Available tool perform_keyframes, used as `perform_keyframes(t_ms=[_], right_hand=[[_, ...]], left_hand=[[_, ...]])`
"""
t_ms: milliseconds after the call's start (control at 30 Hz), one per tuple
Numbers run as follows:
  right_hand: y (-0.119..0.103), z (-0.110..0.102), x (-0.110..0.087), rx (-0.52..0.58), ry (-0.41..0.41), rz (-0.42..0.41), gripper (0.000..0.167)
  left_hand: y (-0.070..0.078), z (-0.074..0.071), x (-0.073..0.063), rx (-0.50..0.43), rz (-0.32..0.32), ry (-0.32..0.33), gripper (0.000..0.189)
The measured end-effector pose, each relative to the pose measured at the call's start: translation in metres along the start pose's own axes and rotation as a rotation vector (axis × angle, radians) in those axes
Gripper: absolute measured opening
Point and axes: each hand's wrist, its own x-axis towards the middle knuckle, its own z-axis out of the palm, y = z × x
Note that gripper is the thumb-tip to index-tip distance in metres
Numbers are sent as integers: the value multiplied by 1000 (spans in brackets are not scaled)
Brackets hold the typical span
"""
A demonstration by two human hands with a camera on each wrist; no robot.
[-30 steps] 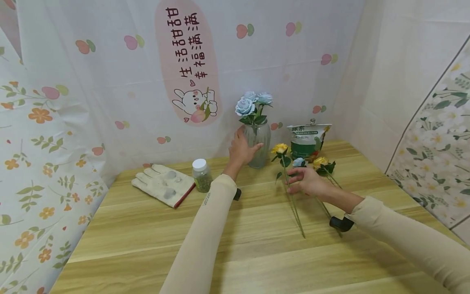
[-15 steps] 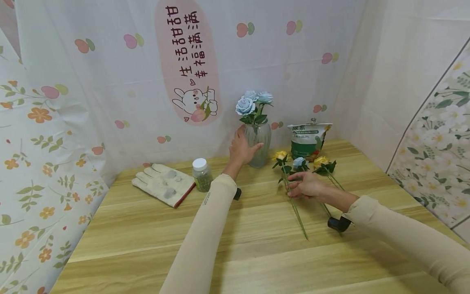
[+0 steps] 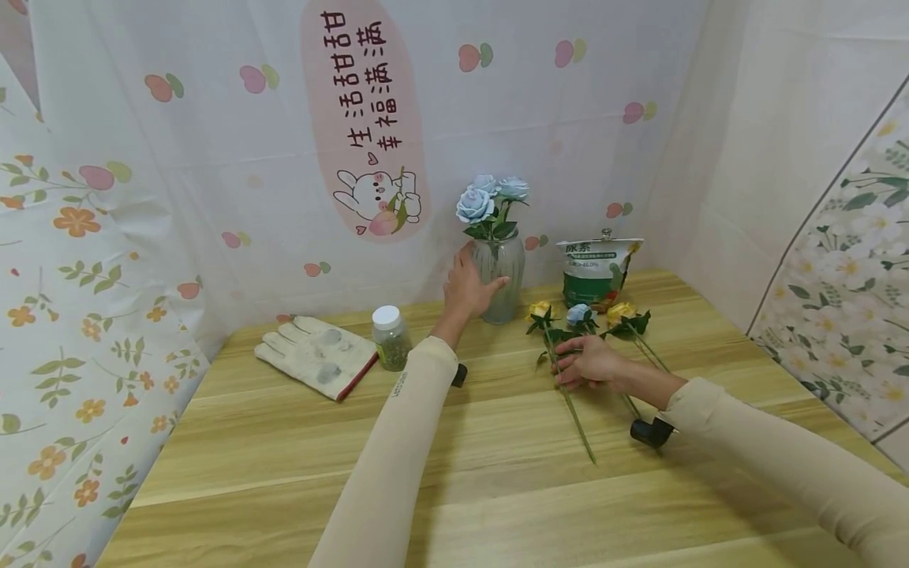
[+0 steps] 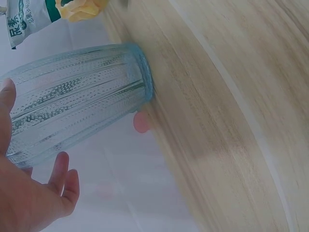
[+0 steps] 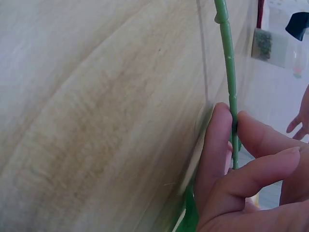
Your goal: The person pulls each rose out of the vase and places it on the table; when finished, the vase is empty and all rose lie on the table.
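In the head view my left hand point(image 3: 469, 288) is around the side of a ribbed glass vase point(image 3: 506, 292) that holds blue roses point(image 3: 476, 205). The left wrist view shows the thumb on the glass, while some fingers are spread off it. My right hand point(image 3: 589, 363) pinches the green stem point(image 5: 231, 72) of a yellow rose point(image 3: 540, 310) between thumb and fingertips, low over the table. Right beside that hand lie a single blue rose point(image 3: 578, 314) and another yellow rose point(image 3: 622, 312), their stems partly hidden by the hand and wrist.
A green and white clipped pouch point(image 3: 592, 276) stands behind the loose roses. Left of the vase are a white-capped jar point(image 3: 391, 339) and a pale work glove point(image 3: 319, 356) on the wooden table point(image 3: 298, 481). Printed cloth point(image 3: 234, 158) hangs close behind.
The right hand has come down slightly with the yellow rose, whose bloom has dropped toward the table, level with the other loose blooms. The left hand stays at the vase.
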Motion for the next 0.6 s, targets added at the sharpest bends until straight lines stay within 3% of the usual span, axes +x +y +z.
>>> perform_keyframes(t_ms=[600], right_hand=[[4, 0, 3, -82, 35, 11, 55]], left_hand=[[0, -6, 3, -80, 12, 13, 99]])
